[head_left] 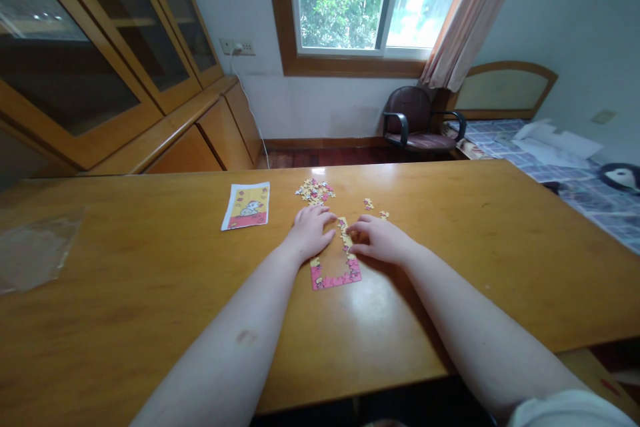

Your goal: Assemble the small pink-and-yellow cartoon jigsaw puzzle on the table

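Puzzle border: We find a partly built jigsaw border (336,281) lying flat on the tabletop (150,240), between and below the hands; its pink near edge is joined, and a yellow strip runs up the right side.
Left hand: The left hand (313,233) rests palm down over the border's left side, fingers loosely spread; we see nothing grasped, though its underside is hidden.
Right hand: The right hand (380,238) has thumb and forefinger apart at the right strip; we cannot tell whether a piece is held.
Edge work: We judge the step to be fitting or straightening the right side. A next move would call for steadying the strip while lining up the tabs.
Piece supply: A pile of pieces (315,191) lies just beyond the left hand; two small loose groups (369,203) (384,215) lie beyond the right.
Picture sheet: A printed sheet (247,205) lies left of the pile.
Plastic: A clear bag (37,250) lies far left, well apart.
Obstruction: The left hand hides the border's upper left.
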The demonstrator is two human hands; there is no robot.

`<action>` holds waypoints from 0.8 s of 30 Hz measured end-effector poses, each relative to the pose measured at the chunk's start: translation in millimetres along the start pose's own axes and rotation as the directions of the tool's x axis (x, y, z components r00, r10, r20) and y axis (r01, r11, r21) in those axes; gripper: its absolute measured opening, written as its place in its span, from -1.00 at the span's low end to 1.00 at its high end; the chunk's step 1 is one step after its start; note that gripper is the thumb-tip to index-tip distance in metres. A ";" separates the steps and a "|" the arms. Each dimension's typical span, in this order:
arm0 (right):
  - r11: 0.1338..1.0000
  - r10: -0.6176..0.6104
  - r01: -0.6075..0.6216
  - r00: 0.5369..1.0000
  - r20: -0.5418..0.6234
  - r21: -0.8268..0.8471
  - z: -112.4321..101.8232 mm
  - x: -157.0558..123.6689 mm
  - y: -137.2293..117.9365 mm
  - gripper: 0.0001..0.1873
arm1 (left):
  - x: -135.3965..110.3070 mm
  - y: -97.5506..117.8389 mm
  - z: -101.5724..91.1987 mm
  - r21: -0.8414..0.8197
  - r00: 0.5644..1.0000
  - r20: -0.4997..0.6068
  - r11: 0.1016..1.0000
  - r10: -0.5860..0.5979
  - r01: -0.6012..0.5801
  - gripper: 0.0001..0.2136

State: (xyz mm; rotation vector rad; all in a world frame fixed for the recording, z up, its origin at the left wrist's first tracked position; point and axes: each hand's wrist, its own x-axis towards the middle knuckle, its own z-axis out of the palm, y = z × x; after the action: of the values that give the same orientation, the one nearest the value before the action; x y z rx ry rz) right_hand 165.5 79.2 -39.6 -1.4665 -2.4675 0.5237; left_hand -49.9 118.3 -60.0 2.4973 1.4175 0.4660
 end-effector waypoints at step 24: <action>0.798 0.527 -0.560 0.827 -0.194 -0.223 -28.6 -11.6 56.1 -0.72 | 1.6 -1.5 -4.2 0.000 0.987 -0.045 0.988 -0.157 0.157 -0.74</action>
State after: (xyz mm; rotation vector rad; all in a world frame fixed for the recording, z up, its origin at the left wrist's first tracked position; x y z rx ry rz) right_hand 226.4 98.9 -36.7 -2.2713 -2.0534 0.1711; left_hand -51.9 120.6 -56.4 2.3680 1.6177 0.4909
